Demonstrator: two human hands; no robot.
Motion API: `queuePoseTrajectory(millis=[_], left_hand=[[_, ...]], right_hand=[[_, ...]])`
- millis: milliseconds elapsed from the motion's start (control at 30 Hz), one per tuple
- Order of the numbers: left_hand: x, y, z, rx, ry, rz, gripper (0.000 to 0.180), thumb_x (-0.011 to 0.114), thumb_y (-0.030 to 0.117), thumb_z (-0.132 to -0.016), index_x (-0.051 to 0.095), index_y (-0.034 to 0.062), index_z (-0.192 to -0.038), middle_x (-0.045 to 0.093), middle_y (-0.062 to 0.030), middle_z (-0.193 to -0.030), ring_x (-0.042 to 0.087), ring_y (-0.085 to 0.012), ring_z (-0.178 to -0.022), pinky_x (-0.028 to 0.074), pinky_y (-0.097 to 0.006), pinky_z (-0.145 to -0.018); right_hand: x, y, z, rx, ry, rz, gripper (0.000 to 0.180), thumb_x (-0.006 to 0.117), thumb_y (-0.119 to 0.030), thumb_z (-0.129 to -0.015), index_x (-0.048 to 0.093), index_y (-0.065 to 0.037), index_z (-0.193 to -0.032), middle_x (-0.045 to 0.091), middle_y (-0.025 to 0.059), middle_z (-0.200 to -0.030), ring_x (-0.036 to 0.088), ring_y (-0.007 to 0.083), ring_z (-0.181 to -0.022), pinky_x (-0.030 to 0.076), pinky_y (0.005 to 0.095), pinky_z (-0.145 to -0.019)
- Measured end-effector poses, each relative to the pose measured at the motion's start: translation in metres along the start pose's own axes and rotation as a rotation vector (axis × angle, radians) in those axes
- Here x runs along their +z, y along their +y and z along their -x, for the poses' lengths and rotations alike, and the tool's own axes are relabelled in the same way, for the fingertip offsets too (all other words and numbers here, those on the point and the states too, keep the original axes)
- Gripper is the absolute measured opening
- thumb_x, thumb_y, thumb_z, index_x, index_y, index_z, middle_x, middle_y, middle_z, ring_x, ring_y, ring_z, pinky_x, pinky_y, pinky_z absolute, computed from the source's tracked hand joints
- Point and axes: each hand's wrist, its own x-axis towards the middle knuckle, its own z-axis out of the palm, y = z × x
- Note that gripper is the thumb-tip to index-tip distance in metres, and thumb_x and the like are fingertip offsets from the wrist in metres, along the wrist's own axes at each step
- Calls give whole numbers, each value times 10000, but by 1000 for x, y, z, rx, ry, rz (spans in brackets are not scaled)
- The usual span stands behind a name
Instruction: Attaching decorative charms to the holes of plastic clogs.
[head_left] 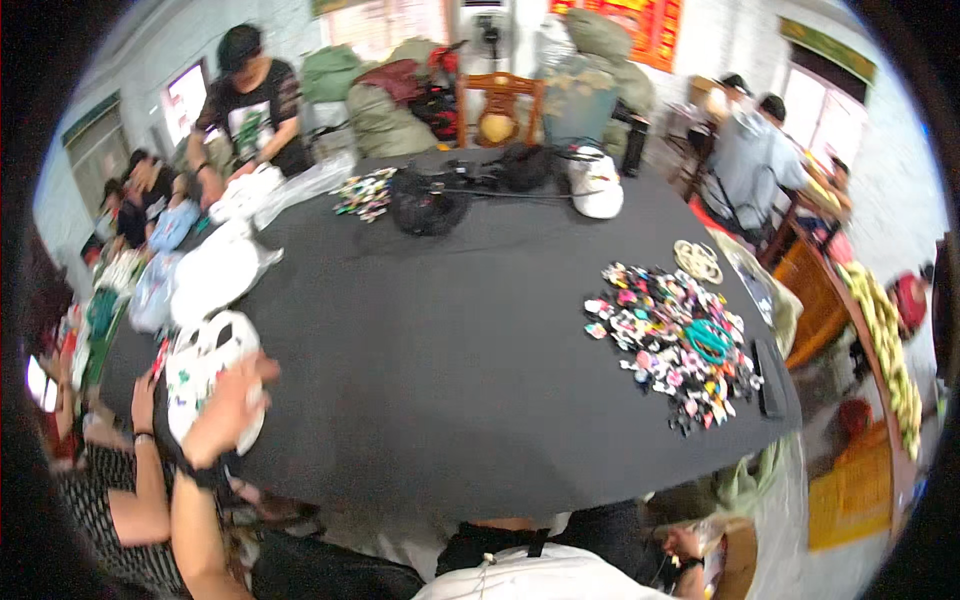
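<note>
At the table's left edge my left hand (228, 408) reaches over a white plastic bag (190, 385) with small coloured marks or items on it. Its fingers are spread and slightly blurred, and I make out nothing held in them. Low on the right, beside my lap, my right hand (684, 545) hangs below the table edge with its fingers curled. It is near a pale, bag-like thing (712, 545); whatever is in the fingers is too small to tell. On the table's right lies a heap of small multicoloured hair ties (670, 340), with a teal coil of bands (708, 341) on top.
A cream coil of bands (697, 262) and a dark flat bar (768, 378) lie by the heap. Black bundles (430, 203) and a white bag (596, 185) stand at the far side. A co-worker's arm (147, 465) is close on my left; another person (255, 110) stands far left.
</note>
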Motion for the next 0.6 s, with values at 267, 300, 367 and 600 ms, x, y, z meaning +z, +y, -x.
queuePoseTrajectory(millis=[267,300,367,600], left_hand=[[47,119,17,415,-427,210,580,747,343,-751,568,144,-1266,417,-213,-1410,404,-407,-1293,332,-481,-1070],[50,123,23,379,-406,231,578,708,300,-793,517,167,-1322,372,-179,-1445,354,-378,-1322,272,-506,-1081],[57,123,32,342,-385,250,583,669,256,-835,465,189,-1378,326,-145,-1480,304,-349,-1352,213,-531,-1092],[88,127,51,252,-189,76,618,734,292,-748,521,173,-1315,347,-163,-1472,327,-364,-1351,244,-500,-1104]], right_hand=[[74,12,3,212,-325,208,224,489,-249,-943,637,-92,-885,661,68,-797,622,201,-681,492,316,-585],[82,14,6,213,-317,216,226,488,-253,-946,636,-88,-899,661,68,-813,622,204,-698,490,319,-603],[95,14,8,213,-311,194,233,486,-259,-951,635,-81,-926,663,70,-845,622,209,-730,487,325,-640],[116,-9,-4,168,-279,-50,276,477,-282,-969,629,-57,-1020,667,77,-957,619,228,-843,478,346,-770]])
